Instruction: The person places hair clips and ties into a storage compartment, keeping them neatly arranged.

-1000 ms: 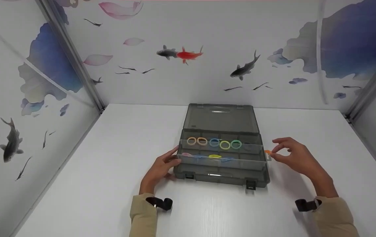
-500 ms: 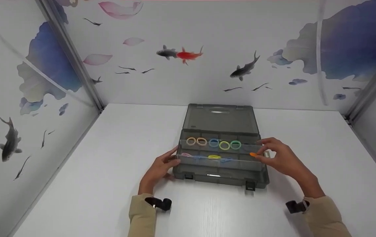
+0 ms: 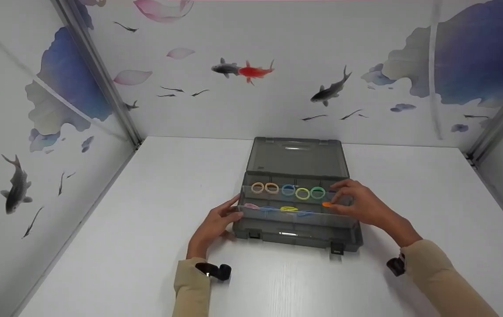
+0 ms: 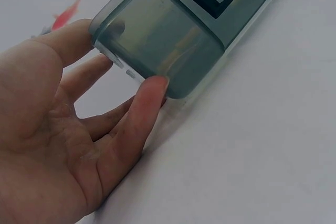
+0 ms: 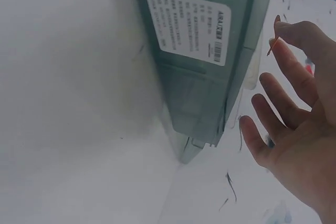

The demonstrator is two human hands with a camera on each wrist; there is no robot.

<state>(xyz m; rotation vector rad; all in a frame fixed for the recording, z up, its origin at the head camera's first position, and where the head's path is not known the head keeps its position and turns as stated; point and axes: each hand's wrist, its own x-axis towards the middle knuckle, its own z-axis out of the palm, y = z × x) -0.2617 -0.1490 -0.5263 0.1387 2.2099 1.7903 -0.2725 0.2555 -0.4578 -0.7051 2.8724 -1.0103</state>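
A translucent grey storage box [image 3: 295,240] lies with its lid [image 3: 297,158] folded back. Its left end is held by my left hand [image 3: 216,223], thumb and fingers on the edge and side; that hand [image 4: 68,145] also shows in the left wrist view. My right hand [image 3: 361,202] pinches a small orange hair tie [image 3: 327,204] between thumb and index finger, above the box's right part. Edge-on, this orange hair tie [image 5: 273,45] shows thinly in the right wrist view. Several coloured hair ties, including a green one [image 3: 317,193] and a flat-lying yellow one [image 3: 288,209], are in the box.
Clear dividers [image 3: 277,215] run across the box, splitting it into rows. Black latches [image 3: 337,248] line its front, and a white label [image 5: 189,27] is on its right side. The white table [image 3: 181,176] meets printed wall panels at the back and sides.
My right hand has moved left with the orange hair tie, from beside the box's right edge to over its compartments. My left hand has stayed at the box's left end.
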